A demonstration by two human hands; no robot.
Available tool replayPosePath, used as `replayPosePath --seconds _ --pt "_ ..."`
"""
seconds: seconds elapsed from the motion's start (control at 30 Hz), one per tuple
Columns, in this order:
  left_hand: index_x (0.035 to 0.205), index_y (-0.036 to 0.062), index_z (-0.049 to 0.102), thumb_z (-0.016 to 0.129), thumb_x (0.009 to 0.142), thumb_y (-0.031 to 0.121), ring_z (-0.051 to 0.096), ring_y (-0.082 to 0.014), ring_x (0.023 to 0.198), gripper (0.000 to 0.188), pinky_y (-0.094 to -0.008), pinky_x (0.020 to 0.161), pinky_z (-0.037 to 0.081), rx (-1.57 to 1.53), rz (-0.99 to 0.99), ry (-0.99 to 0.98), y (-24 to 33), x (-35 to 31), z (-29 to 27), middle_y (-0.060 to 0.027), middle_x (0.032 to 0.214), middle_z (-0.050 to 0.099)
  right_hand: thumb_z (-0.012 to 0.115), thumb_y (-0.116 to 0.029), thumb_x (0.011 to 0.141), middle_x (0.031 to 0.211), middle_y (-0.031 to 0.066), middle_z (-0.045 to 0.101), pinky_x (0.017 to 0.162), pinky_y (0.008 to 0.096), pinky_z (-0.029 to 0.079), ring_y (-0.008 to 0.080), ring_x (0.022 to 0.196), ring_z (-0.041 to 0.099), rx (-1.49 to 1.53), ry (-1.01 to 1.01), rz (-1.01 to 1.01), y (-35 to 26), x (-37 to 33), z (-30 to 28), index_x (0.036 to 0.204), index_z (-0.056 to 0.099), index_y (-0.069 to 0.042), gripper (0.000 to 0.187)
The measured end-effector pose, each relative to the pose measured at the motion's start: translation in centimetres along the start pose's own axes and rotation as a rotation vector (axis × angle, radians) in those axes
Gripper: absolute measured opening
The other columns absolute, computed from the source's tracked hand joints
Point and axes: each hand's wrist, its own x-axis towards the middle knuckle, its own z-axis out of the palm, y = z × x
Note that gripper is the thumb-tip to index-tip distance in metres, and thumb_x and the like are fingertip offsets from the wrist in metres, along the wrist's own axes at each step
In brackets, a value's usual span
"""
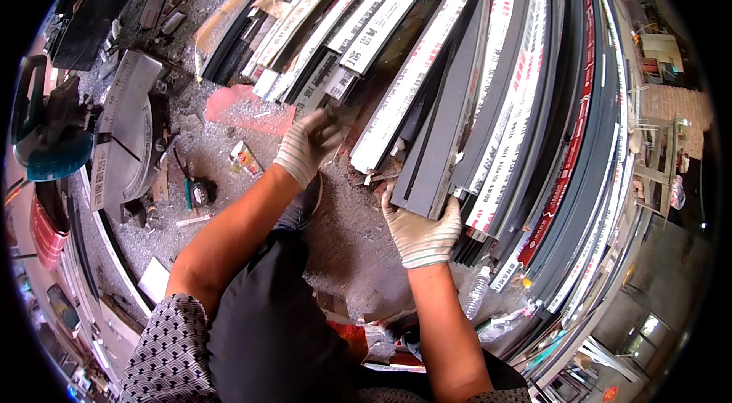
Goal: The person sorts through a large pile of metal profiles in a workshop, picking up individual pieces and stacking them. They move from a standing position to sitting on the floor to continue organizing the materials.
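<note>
Both my hands wear white striped gloves. My right hand [422, 234] grips the near end of a dark grey metal profile [441, 145], thumb on one side and fingers on the other. The profile lies lengthwise among many long bars, and a narrow dark slot runs along it. My left hand [309, 147], slightly smeared by motion, is off to the left with its fingers stretched out and nothing visible in them. Close to it are the ends of white-filmed profiles [367, 52]. Another white-filmed profile [404, 105] lies between my hands.
A miter saw with a teal guard [47, 163] stands at the left. A red sheet [248, 115] lies on the littered floor near a paper cup [245, 159] and a teal-handled screwdriver [187, 191]. A plastic bottle [477, 292] is beside my right forearm. Red-filmed bars [564, 166] extend at the right.
</note>
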Motion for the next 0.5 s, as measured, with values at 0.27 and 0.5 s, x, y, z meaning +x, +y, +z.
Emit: replayPosePath --seconds 0.27,0.5 --pt "0.119 0.0016 0.057 0.067 0.096 0.027 0.071 -0.0329 0.095 0.036 -0.0424 0.076 0.065 -0.172 0.081 0.138 2.7 1.5 0.1 -0.0174 0.115 0.067 0.049 -0.048 0.096 0.124 0.0170 0.060 0.090 0.0566 0.053 0.0395 0.105 0.059 -0.010 0.032 -0.005 -0.1 -0.1 0.1 0.131 0.056 -0.008 0.053" --pt "0.118 0.0009 0.055 0.069 0.095 0.031 0.071 -0.0324 0.093 0.040 -0.0417 0.076 0.067 -0.186 0.074 0.103 2.8 1.6 -0.3 -0.0181 0.107 0.067 0.049 -0.046 0.096 0.123 0.0200 0.059 0.090 0.0567 0.053 0.0408 0.106 0.059 0.008 0.038 -0.012 -0.4 0.0 -0.1 0.132 0.053 -0.005 0.055"
